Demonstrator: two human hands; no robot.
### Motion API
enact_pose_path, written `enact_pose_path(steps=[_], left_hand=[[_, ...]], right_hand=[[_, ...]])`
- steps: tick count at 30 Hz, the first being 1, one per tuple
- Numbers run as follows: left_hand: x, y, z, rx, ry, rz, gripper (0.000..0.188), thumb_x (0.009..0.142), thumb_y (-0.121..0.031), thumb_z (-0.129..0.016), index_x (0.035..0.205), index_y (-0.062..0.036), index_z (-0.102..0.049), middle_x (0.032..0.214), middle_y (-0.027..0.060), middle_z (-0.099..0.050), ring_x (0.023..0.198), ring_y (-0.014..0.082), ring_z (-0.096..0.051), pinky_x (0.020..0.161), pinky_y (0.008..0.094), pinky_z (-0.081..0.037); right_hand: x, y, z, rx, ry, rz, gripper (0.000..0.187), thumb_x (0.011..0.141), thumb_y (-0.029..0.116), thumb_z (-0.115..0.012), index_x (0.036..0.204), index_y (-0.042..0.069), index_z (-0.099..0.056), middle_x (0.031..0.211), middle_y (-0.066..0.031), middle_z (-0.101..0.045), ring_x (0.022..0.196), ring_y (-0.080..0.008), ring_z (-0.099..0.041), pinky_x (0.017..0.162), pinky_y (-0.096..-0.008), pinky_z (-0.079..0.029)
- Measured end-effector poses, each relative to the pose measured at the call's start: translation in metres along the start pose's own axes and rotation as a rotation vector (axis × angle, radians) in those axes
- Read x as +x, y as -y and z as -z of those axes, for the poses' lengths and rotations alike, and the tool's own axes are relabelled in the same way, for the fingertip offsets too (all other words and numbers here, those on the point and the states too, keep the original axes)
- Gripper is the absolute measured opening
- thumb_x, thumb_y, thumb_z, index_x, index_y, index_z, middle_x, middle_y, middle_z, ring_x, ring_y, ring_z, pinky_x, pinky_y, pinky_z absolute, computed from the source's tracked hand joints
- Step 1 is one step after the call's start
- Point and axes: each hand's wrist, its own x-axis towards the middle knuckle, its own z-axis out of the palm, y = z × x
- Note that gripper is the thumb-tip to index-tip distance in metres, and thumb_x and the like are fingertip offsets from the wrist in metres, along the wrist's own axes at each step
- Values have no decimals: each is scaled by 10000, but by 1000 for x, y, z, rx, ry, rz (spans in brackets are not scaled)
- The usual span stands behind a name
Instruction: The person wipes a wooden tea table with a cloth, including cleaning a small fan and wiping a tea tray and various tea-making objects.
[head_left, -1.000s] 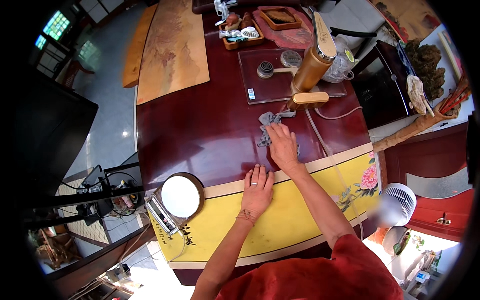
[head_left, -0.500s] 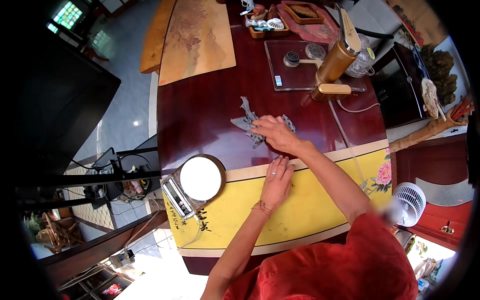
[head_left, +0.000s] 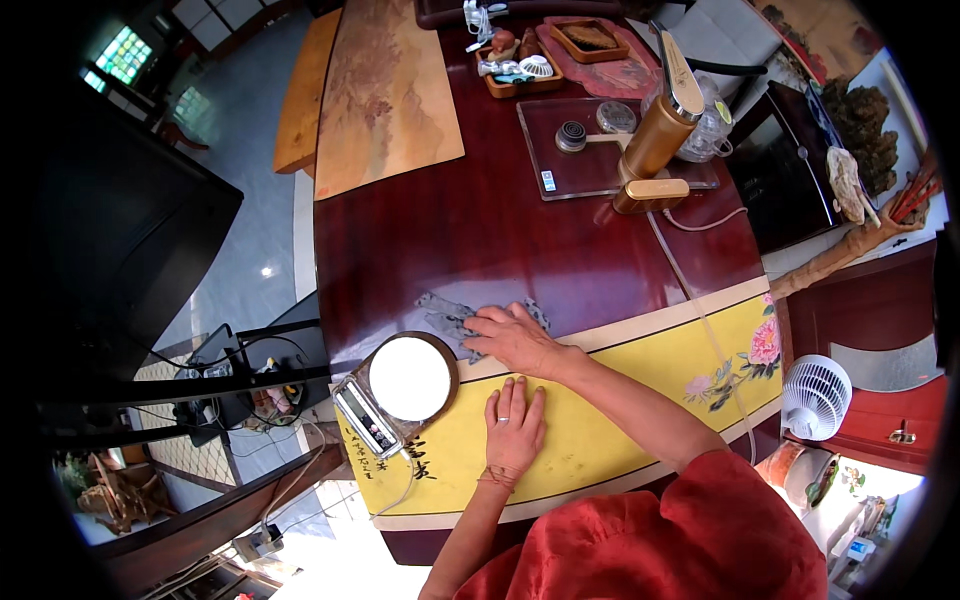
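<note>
My right hand [head_left: 515,341] presses down on a crumpled grey patterned cloth [head_left: 444,312], its fingers curled over the fabric. The cloth lies on the glossy dark red tabletop [head_left: 560,240], close to the yellow table runner [head_left: 620,400]. On the runner my left hand [head_left: 516,428] rests palm down, fingers stretched out and a little apart, with a ring on one finger and nothing held. Left of both hands stands a small electronic scale [head_left: 366,418] with a round white top [head_left: 410,378]; part of the cloth lies just beyond it.
A gold kettle-like appliance [head_left: 655,140] stands on a clear tray [head_left: 540,185] at the back right, its cord and tube trailing over the table. Farther back are a wooden tray [head_left: 512,89] of small items and a landscape-patterned mat [head_left: 390,120]. A white fan [head_left: 815,397] stands at the right.
My right hand has swept the cloth left and toward me, nearer the scale. My left hand has slid left and slightly nearer me. The view has also shifted a little.
</note>
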Motion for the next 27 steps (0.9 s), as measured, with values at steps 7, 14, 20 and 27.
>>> enact_pose_path(steps=[7,14,20,27], left_hand=[[7,-10,-1,-40,30,-15,447,773,-146,-597,1206,-56,-528,1303,192,-427,1242,357,-385,1028,504,-286],[12,0,-13,5,-46,-18,390,820,-128,-548,1202,-49,-529,1316,189,-430,1256,362,-367,1041,502,-263],[6,-2,-13,32,-34,-36,377,841,-129,-521,1209,-46,-520,1330,192,-427,1267,358,-361,1045,504,-258],[4,-8,-15,68,-2,-57,394,846,-149,-517,1225,-44,-505,1352,202,-404,1278,363,-344,1052,511,-247]], right_hand=[[-48,-104,61,-305,-364,-714,312,769,30,-593,1055,138,-654,1206,-50,-552,1101,-254,-475,793,-432,-411],[-60,2,29,-191,-40,-437,313,776,53,-543,1061,125,-652,1262,-30,-526,1181,-232,-435,870,-415,-383],[-220,-47,73,-373,-425,-765,302,766,55,-597,1049,138,-663,1201,-24,-560,1100,-242,-490,788,-408,-438],[-234,8,46,-537,-479,-1014,287,755,54,-594,1030,113,-654,1169,-51,-553,1046,-259,-500,733,-404,-437]])
